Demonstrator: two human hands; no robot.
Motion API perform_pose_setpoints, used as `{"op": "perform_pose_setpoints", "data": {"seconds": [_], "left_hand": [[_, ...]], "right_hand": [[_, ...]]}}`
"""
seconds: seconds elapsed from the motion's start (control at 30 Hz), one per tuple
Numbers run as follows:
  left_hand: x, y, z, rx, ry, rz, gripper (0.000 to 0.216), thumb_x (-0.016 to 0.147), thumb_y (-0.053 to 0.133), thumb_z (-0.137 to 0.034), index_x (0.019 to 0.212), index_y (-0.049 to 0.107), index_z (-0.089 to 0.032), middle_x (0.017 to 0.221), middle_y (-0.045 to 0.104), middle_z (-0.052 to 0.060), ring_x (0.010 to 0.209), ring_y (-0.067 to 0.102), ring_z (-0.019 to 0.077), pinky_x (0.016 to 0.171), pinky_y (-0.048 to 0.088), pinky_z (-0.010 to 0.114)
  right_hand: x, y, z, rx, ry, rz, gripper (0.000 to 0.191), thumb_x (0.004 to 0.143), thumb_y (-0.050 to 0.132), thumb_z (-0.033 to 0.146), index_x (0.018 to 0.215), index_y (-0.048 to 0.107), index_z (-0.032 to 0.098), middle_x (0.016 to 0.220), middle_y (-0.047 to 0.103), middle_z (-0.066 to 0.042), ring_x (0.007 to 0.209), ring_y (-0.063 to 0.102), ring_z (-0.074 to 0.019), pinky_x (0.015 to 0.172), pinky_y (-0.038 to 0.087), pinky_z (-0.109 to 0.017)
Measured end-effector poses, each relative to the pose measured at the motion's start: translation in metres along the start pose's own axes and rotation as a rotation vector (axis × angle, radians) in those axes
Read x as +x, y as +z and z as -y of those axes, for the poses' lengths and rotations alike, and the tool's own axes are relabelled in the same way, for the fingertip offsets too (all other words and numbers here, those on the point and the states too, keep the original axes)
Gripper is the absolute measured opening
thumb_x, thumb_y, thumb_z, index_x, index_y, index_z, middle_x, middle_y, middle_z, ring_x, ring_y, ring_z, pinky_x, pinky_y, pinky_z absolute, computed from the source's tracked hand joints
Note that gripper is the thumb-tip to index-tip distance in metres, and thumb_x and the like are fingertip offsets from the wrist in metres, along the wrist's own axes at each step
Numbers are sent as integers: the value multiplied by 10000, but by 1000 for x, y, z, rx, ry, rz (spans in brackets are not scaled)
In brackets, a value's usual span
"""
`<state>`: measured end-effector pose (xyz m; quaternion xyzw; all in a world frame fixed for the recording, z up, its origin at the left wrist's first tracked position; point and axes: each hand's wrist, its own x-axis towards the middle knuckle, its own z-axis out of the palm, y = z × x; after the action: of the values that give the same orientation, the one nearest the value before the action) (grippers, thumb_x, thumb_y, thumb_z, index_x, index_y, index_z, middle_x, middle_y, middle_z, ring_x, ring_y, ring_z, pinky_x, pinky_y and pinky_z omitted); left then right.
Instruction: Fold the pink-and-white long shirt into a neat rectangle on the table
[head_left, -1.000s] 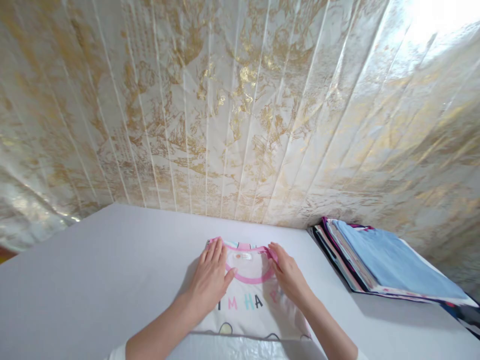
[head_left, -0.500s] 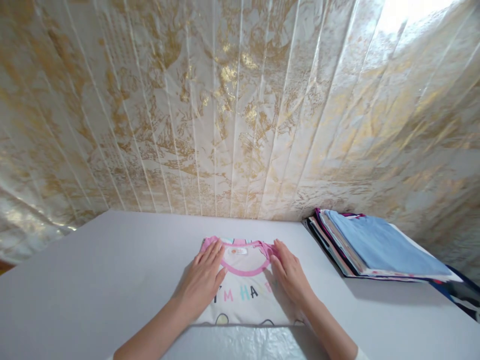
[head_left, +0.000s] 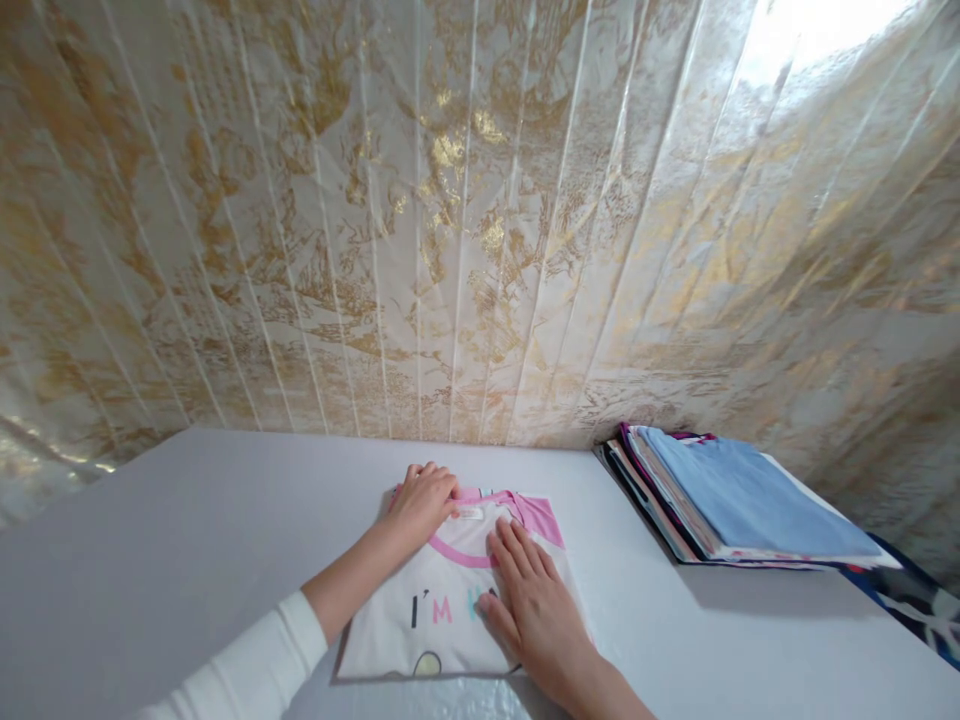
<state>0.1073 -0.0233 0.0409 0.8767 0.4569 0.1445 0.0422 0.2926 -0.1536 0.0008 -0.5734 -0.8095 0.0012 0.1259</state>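
A folded white T-shirt (head_left: pixel 390 640) with pink neckband, pink shoulders and coloured lettering lies on the white table. My left hand (head_left: pixel 424 505) is at the shirt's upper left, its fingers bent over the collar and the thumb by the neck label; it grips the fabric there. Flat on the front of the shirt rests my right hand (head_left: pixel 529 595), fingers stretched out, covering part of the lettering.
To the right stands a stack of folded clothes (head_left: pixel 750 500), a light blue garment on top. Dark patterned fabric (head_left: pixel 907 600) lies beside it at the table's right edge. Behind the white table (head_left: pixel 187 560) hangs a shiny gold-and-white curtain (head_left: pixel 450 250).
My left hand has gone from lying flat to bending its fingers over the collar. My right hand has slid from the right shoulder down and inward onto the lettering.
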Motion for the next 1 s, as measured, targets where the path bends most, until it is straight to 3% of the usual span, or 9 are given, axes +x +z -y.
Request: {"op": "perform_pose_setpoints", "data": {"seconds": [0.17, 0.33, 0.43, 0.5, 0.63, 0.77, 0.83, 0.93, 1.0], "left_hand": [[6, 13, 7, 36, -44, -37, 147, 895, 540, -174, 765, 608, -184, 859, 680, 43, 891, 571, 225, 844, 308, 389], [-3, 15, 1, 52, -33, -96, 136, 934, 468, -170, 971, 597, -190, 1058, 653, 56, 1022, 558, 223, 922, 312, 399], [-25, 16, -2, 63, -40, -121, 296, 948, 435, -182, 1232, 517, -168, 1343, 531, 112, 1229, 471, 234, 1007, 294, 415], [-47, 19, -2, 82, 0, -101, 426, 959, 439, -284, 1363, 424, -148, 1478, 394, 135, 1342, 368, 247, 1062, 272, 431], [-92, 23, -1, 112, 71, -79, 606, 961, 382, -499, 1448, 343, -141, 1526, 299, 128, 1388, 316, 256, 1079, 312, 412], [-121, 18, -11, 98, 129, -81, 595, 968, 366, -513, 1479, 293, -216, 1533, 282, 72, 1385, 329, 238, 1090, 325, 383], [-129, 16, -17, 88, 170, -53, 593, 966, 376, -509, 1482, 284, -231, 1528, 286, 64, 1378, 342, 243, 1084, 341, 386], [-133, 15, -23, 103, 181, -25, 599, 963, 381, -510, 1463, 333, -184, 1513, 302, 95, 1367, 361, 262, 1077, 361, 399], [-133, 15, -24, 117, 190, -12, 584, 961, 373, -527, 1423, 414, -172, 1487, 352, 107, 1350, 390, 267, 1074, 370, 405]], "right_hand": [[1, -5, 1, 10, 17, 78, 624, 932, 465, 441, 1469, 325, 156, 1541, 183, -73, 1424, 178, -288, 1136, 260, -483], [0, -5, 2, 40, 46, 108, 637, 925, 466, 460, 1473, 316, 172, 1547, 148, -61, 1431, 144, -289, 1142, 231, -500], [1, -6, 3, 40, 73, 116, 647, 923, 468, 464, 1476, 308, 168, 1549, 150, -62, 1433, 136, -286, 1149, 217, -492], [2, -6, 4, 43, 88, 115, 653, 926, 463, 464, 1481, 295, 165, 1552, 140, -64, 1434, 133, -284, 1150, 213, -489], [0, -6, 3, 67, 77, 119, 652, 923, 466, 470, 1475, 315, 159, 1553, 166, -77, 1434, 136, -296, 1146, 203, -507], [7, -11, 3, 116, 77, 88, 592, 894, 528, 379, 1426, 408, 148, 1539, 265, -103, 1425, 182, -307, 1124, 236, -507], [22, -18, 6, 139, 70, 12, 523, 859, 566, 269, 1363, 486, 155, 1482, 391, -106, 1398, 244, -301, 1107, 262, -473], [63, -27, 18, 193, 37, -58, 342, 858, 554, 191, 1194, 618, 194, 1234, 612, -78, 1223, 439, -261, 1013, 344, -385], [99, -28, 29, 211, 55, -22, 238, 894, 532, 233, 1083, 675, 209, 1104, 657, -70, 1098, 491, -244, 931, 365, -354]]}}
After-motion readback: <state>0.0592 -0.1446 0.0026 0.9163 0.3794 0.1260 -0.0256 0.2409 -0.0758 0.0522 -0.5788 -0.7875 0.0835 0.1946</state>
